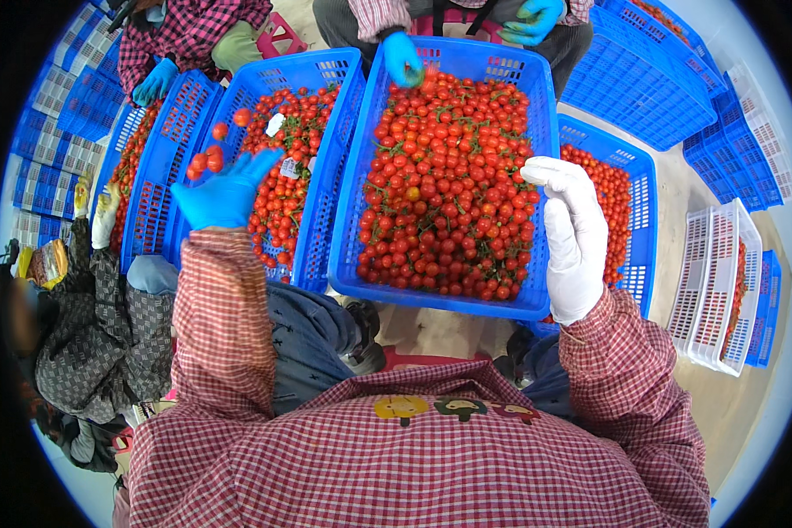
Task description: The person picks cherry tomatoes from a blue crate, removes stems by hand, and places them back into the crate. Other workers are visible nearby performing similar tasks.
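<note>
My left hand (pixel 228 191), in a blue glove, is spread wide beside the left blue plastic crate (pixel 327 191). Several loose cherry tomatoes (pixel 206 160) appear in mid-air just beyond its fingers. That crate holds more tomatoes, green stems and white paper pieces (pixel 289 167). Before me sits a larger blue crate (pixel 435 303), filled with red cherry tomatoes (pixel 442 191), many on green stems. My right hand (pixel 574 244), in a white glove, hovers at this crate's right rim. Its fingers curve with the thumb apart, and nothing shows between them.
Opposite, a co-worker's blue-gloved hand (pixel 402 58) reaches into the middle crate near blurred tomatoes. Other workers' gloved hands (pixel 155 82) are at a far-left crate (pixel 171 158). A blue tomato crate (pixel 640 218) stands at right, with white crates (pixel 706 284) and stacked blue crates (pixel 640 79) beyond.
</note>
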### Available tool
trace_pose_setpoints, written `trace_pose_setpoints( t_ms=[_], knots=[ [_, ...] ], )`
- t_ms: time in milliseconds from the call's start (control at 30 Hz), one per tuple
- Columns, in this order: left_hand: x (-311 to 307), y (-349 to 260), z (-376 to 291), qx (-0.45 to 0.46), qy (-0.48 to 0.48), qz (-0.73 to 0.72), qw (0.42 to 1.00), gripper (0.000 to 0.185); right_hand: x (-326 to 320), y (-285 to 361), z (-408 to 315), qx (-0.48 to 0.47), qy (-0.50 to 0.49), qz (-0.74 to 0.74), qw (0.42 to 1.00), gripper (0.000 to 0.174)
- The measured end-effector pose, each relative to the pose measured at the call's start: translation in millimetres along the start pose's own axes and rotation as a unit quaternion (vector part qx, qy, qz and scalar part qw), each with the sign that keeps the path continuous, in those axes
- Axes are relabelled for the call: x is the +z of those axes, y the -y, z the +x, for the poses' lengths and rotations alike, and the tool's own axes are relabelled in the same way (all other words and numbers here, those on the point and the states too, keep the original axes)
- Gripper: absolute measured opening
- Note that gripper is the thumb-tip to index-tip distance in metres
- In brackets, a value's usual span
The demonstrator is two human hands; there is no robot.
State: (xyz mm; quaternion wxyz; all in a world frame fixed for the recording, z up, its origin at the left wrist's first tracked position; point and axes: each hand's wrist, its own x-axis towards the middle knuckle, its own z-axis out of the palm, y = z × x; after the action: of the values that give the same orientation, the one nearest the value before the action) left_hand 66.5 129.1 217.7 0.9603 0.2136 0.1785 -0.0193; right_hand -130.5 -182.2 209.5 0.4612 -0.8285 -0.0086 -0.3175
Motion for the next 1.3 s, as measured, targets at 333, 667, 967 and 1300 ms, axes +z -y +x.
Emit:
trace_pose_setpoints(
  t_ms=[333,667,967,1300],
  knots=[
    [-62,131,7,-0.173,0.146,0.631,0.742,0.028,-3,-5,-9,0.031,0.035,0.010,0.999,0.018],
    [-162,205,29,0.125,0.243,0.906,0.322,0.072,-25,-5,-20,0.097,0.074,0.017,0.992,0.019],
    [-167,226,20,0.172,0.219,0.902,0.329,0.079,-27,-11,-31,0.148,0.087,0.024,0.985,0.017],
    [-173,225,27,0.197,0.265,0.884,0.331,0.056,-24,-14,-37,0.162,0.109,0.032,0.980,0.015]
  ],
)
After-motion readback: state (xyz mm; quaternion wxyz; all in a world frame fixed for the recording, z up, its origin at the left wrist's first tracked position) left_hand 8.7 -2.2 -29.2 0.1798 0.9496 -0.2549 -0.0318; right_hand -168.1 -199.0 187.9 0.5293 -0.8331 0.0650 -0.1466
